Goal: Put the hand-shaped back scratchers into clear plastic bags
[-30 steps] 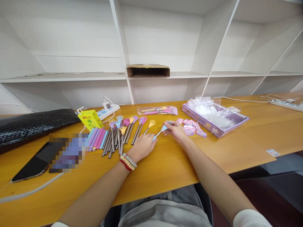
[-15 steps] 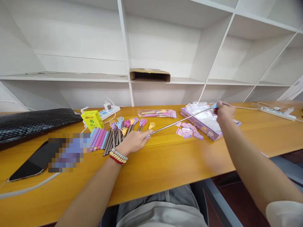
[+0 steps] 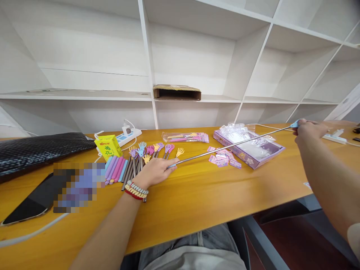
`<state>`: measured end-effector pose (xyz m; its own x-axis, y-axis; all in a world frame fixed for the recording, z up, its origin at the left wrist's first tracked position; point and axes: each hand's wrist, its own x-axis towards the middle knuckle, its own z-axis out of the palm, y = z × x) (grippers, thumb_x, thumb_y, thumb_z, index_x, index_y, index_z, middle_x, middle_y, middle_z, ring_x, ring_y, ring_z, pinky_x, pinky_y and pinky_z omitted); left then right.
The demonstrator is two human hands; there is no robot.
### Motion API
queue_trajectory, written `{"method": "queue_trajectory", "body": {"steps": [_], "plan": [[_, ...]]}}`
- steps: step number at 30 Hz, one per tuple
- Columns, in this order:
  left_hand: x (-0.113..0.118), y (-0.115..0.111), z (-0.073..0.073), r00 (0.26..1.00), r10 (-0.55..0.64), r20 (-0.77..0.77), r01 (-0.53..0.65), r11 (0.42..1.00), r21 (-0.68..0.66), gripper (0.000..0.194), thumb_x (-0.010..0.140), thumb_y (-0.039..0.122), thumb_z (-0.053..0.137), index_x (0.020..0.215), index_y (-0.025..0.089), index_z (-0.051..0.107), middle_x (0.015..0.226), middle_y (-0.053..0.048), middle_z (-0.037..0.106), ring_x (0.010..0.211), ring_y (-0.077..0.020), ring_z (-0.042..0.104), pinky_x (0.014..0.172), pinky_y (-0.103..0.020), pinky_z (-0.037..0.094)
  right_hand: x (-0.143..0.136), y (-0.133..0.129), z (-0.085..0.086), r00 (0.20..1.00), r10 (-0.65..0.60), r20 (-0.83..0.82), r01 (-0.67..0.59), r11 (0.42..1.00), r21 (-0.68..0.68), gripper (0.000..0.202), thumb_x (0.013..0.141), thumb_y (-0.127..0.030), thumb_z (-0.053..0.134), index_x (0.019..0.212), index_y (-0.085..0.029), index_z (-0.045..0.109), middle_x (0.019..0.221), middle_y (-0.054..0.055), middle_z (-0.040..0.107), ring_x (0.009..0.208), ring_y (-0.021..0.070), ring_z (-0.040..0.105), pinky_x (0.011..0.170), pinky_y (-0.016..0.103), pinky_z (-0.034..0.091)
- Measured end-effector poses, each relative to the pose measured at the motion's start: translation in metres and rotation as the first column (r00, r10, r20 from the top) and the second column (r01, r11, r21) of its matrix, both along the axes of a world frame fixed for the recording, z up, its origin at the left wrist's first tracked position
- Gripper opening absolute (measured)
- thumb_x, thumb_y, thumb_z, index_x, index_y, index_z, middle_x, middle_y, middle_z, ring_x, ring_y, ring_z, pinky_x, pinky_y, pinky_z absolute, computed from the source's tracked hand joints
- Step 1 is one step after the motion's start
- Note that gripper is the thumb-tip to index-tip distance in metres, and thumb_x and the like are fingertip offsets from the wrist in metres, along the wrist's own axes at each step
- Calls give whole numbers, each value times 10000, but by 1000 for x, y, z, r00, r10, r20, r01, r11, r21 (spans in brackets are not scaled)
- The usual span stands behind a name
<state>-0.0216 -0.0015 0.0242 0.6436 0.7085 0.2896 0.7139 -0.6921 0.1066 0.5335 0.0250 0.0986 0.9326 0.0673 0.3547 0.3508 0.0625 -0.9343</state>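
Observation:
A telescopic back scratcher (image 3: pixel 225 147) stretches between my hands, its thin metal rod slanting up to the right above the table. My left hand (image 3: pixel 157 171) is closed around its light blue handle end. Over on the right, my right hand (image 3: pixel 309 131) grips the blue head at the other end. Beside my left hand lie several back scratcher rods (image 3: pixel 134 165) with coloured hand-shaped heads, and left of them pink, purple and blue handles (image 3: pixel 117 168). Below the rod are small purple cards (image 3: pixel 222 157) and a purple box (image 3: pixel 253 161) holding clear plastic bags (image 3: pixel 237 132).
A packed bundle of back scratchers (image 3: pixel 185 137) lies at the table's back. At left are a yellow drink carton (image 3: pixel 109 147), a power strip (image 3: pixel 128 137), a phone (image 3: pixel 33 198) and a black bag (image 3: pixel 42 152). White shelves hold a cardboard box (image 3: pixel 177 92).
My right hand has moved right, drawing the back scratcher's rod out much longer. My left hand stays nearly in place on the handle.

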Motion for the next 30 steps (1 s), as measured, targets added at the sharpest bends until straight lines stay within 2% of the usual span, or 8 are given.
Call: {"method": "queue_trajectory", "body": {"steps": [5, 10, 14, 16, 18, 22, 27, 30], "plan": [[-6, 9, 1, 999, 47, 1, -47, 998, -32, 405, 875, 432, 356, 1195, 298, 565, 962, -32, 694, 820, -193, 637, 748, -284, 448, -6, -16, 9, 994, 111, -8, -112, 989, -99, 192, 775, -188, 555, 913, -73, 624, 803, 204, 633, 426, 46, 490, 453, 264, 353], [-23, 19, -1, 985, 171, -30, -173, 982, -75, 433, 847, 472, 374, 1166, 282, 597, 856, -43, 701, 800, -208, 628, 748, -289, 444, -40, -10, -11, 960, 281, 4, -261, 894, -364, 207, 792, -190, 509, 914, -48, 598, 658, 136, 607, 410, 71, 475, 448, 251, 341], [-3, 12, -5, 992, 126, -24, -128, 983, -132, 443, 861, 465, 346, 1208, 290, 559, 934, -54, 683, 871, -214, 617, 777, -293, 443, -113, 8, -39, 872, 489, 0, -435, 775, -459, 56, 678, -161, 595, 686, -105, 602, 515, 48, 573, 416, 106, 487, 452, 237, 340], [13, 6, -7, 990, 136, -37, -140, 979, -151, 448, 875, 454, 321, 1226, 278, 537, 977, -68, 671, 914, -228, 608, 795, -311, 440, -168, 14, -54, 727, 682, 86, -528, 634, -565, 67, 706, -180, 536, 670, -140, 576, 535, 29, 583, 450, 115, 505, 472, 230, 349], [25, 0, -10, 986, 160, -44, -165, 971, -172, 453, 882, 447, 313, 1247, 267, 510, 1008, -80, 660, 944, -236, 601, 815, -325, 435, -225, 15, -69, 603, 782, 157, -568, 559, -604, 86, 730, -209, 499, 679, -163, 551, 553, 18, 585, 493, 124, 517, 496, 228, 354], [28, -5, -17, 985, 174, -13, -173, 968, -182, 453, 893, 423, 304, 1267, 240, 484, 1013, -98, 653, 955, -247, 600, 810, -347, 440, -309, 7, -97, 525, 825, 208, -642, 544, -540, 142, 786, -294, 442, 699, -193, 492, 564, 9, 566, 527, 140, 511, 521, 243, 356], [28, -7, -21, 986, 143, 87, -127, 977, -173, 410, 897, 383, 321, 1244, 246, 491, 1024, -73, 656, 949, -222, 603, 808, -328, 442, -341, -4, -119, 433, 890, 141, -822, 454, -342, 201, 829, -413, 422, 762, -224, 432, 556, -17, 535, 516, 135, 499, 524, 251, 372], [37, -11, -22, 981, 159, 106, -141, 976, -167, 383, 894, 367, 337, 1225, 261, 500, 976, -57, 667, 882, -203, 622, 772, -296, 445, -340, -8, -126, 219, 975, -34, -956, 207, -209, 288, 788, -513, 482, 799, -227, 450, 529, -33, 529, 431, 121, 450, 449, 250, 340]]}}
